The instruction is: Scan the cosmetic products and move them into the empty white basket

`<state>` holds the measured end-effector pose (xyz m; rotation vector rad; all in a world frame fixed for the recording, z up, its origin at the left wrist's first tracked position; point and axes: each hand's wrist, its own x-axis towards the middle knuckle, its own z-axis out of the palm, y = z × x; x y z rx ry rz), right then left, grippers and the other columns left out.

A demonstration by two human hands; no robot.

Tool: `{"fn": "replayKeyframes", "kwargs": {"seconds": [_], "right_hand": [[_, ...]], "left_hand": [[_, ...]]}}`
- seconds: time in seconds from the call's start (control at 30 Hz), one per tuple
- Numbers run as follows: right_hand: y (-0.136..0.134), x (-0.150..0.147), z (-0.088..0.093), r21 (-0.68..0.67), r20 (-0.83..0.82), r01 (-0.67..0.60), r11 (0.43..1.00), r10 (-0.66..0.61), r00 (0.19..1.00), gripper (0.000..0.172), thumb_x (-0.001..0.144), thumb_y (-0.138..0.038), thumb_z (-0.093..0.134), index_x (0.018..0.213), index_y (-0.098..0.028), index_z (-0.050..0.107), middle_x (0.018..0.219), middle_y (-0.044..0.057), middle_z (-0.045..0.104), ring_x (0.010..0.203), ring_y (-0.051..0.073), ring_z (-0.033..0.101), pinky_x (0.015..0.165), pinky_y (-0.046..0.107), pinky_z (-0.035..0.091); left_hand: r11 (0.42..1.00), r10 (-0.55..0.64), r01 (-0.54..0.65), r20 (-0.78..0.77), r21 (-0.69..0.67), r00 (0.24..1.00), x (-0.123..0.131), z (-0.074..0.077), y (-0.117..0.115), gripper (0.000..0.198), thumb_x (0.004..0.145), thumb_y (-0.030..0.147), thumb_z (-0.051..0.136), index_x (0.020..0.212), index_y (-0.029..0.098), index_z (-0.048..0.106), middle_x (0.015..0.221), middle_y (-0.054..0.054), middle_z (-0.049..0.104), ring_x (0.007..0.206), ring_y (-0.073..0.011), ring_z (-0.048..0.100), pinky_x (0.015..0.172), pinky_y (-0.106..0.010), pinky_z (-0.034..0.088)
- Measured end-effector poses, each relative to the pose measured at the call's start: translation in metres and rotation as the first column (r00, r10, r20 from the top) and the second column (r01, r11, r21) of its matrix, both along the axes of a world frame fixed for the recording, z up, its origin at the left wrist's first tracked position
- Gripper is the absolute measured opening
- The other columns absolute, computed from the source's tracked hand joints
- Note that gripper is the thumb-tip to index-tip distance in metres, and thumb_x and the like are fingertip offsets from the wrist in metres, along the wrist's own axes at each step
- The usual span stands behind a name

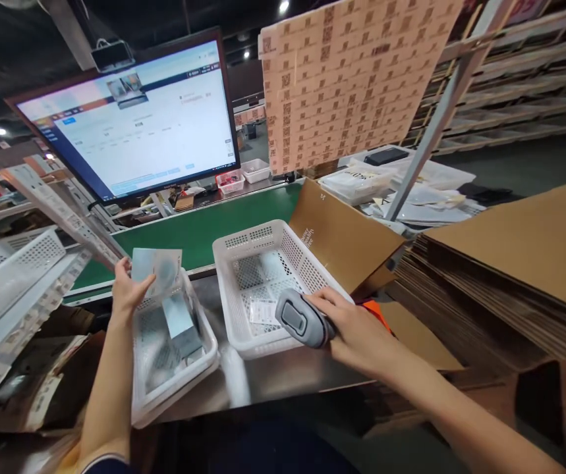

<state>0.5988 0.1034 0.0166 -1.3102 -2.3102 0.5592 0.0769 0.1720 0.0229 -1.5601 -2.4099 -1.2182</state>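
Two items are held above the tabletop (277, 375). Left hand (132, 289): grip clamped on a pale printed box (167, 266), over the far end of the left basket (176, 390), near the tabletop's left edge. Right hand (352, 322): grip closed round a grey scanner (303, 318), by the right basket's (250, 349) near right corner. A second pale box (182, 329) lies in the left basket.

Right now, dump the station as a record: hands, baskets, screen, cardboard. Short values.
left hand: holds pale box at the left basket's far end
right hand: grips gray scanner by the right basket's near right corner
left basket: white, second box inside
right basket: white, printed label inside
screen: lit, small text unreadable
cardboard stack: far right
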Motion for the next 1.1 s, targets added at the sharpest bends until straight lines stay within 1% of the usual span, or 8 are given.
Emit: {"fn": "replayKeyframes", "kwargs": {"seconds": [0.1,0.23,0.4,0.53,0.77,0.9,1.0,1.1], "right_hand": [[0.015,-0.008,0.026,0.032,-0.217,-0.103,0.994,0.107,0.970,0.027,0.082,-0.021,0.063,0.108,-0.021,0.071,0.106,0.008,0.068,0.089,0.024,0.069,0.078,0.035,0.052],[0.030,-0.017,0.069,-0.094,-0.380,-0.192,0.977,0.143,0.914,0.035,0.080,-0.046,0.080,0.099,-0.019,0.072,0.097,0.007,0.074,0.090,0.026,0.068,0.081,0.036,0.053],[0.045,-0.025,0.099,-0.313,-0.311,-0.234,0.921,0.133,0.941,0.045,0.072,-0.031,0.083,0.116,-0.018,0.080,0.104,0.003,0.082,0.101,0.029,0.073,0.084,0.033,0.056],[0.062,-0.022,0.099,-0.144,-0.149,0.065,0.988,-0.086,0.985,0.033,0.070,-0.027,0.089,0.102,-0.019,0.081,0.098,0.004,0.082,0.094,0.027,0.074,0.079,0.031,0.056],[0.092,-0.007,0.092,-0.287,-0.358,0.180,0.941,-0.279,0.891,0.025,0.078,-0.024,0.082,0.101,-0.012,0.078,0.073,0.002,0.072,0.058,0.015,0.060,0.054,0.026,0.050],[0.086,0.002,0.089,-0.293,-0.335,0.250,0.923,-0.344,0.877,0.024,0.075,-0.025,0.083,0.095,-0.014,0.076,0.067,0.000,0.070,0.057,0.016,0.059,0.053,0.027,0.050],[0.066,0.014,0.080,-0.266,-0.320,0.244,0.933,-0.324,0.890,0.043,0.071,-0.039,0.087,0.106,-0.015,0.078,0.089,0.007,0.080,0.080,0.025,0.072,0.074,0.036,0.063],[0.039,0.037,0.065,-0.226,-0.293,0.248,0.942,-0.308,0.905,0.061,0.071,-0.055,0.087,0.119,-0.019,0.076,0.116,0.012,0.080,0.112,0.035,0.075,0.102,0.053,0.063]], "left_hand": [[0.902,-0.298,0.380,-0.341,0.205,0.892,0.024,0.013,-0.023,0.072,0.085,0.041,0.073,0.152,0.025,0.052,0.156,-0.015,0.064,0.145,-0.0384,0.062,0.129,-0.059,0.045],[0.801,-0.458,0.599,-0.649,-0.005,0.607,0.062,0.007,-0.034,0.030,0.100,0.026,0.061,0.127,0.030,0.073,0.138,-0.007,0.079,0.147,-0.0342,0.062,0.138,-0.069,0.020],[0.656,-0.703,0.716,-0.539,-0.239,0.464,0.093,-0.017,-0.021,0.032,0.108,0.025,0.053,0.120,0.035,0.080,0.128,-0.008,0.083,0.143,-0.0339,0.066,0.132,-0.073,0.031],[0.567,-0.807,0.741,-0.421,-0.359,0.414,0.107,-0.025,-0.006,0.031,0.108,0.030,0.055,0.116,0.040,0.083,0.123,-0.008,0.083,0.140,-0.0354,0.068,0.130,-0.073,0.036],[0.394,-0.903,0.825,-0.338,-0.406,0.265,0.141,-0.031,0.035,0.035,0.109,0.027,0.053,0.120,0.044,0.081,0.136,-0.006,0.079,0.146,-0.0347,0.063,0.132,-0.070,0.032],[0.465,-0.866,0.786,-0.396,-0.407,0.307,0.171,-0.038,0.070,0.045,0.107,0.014,0.043,0.134,0.032,0.076,0.155,-0.011,0.068,0.158,-0.0329,0.049,0.137,-0.066,0.023],[0.678,-0.730,0.625,-0.452,-0.387,0.512,0.163,-0.041,0.078,0.050,0.101,0.007,0.043,0.141,0.021,0.070,0.162,-0.020,0.060,0.158,-0.0385,0.048,0.137,-0.068,0.020],[0.850,-0.498,0.338,-0.411,-0.403,0.763,0.121,-0.048,0.056,0.051,0.102,0.023,0.055,0.151,0.016,0.060,0.160,-0.026,0.059,0.146,-0.0445,0.058,0.126,-0.063,0.041]]}}
